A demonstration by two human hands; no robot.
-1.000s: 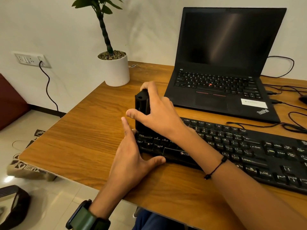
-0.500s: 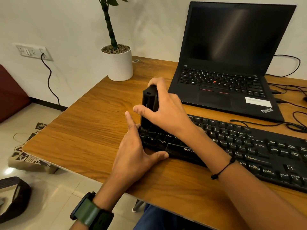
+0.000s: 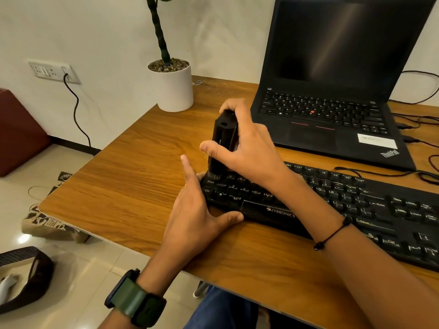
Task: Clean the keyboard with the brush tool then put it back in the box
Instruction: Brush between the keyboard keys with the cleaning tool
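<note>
The brush tool is gripped upright by the right hand, bristles down on the keyboard at its left end, which is steadied by the flat, straight-fingered left hand; brushing appears barely started, no box being visible.

Wooden desk: keyboard, laptop, white plant pot, cables, possibly connected to laptop.

White wall, glossy tiled floor, wooden desk.
</note>
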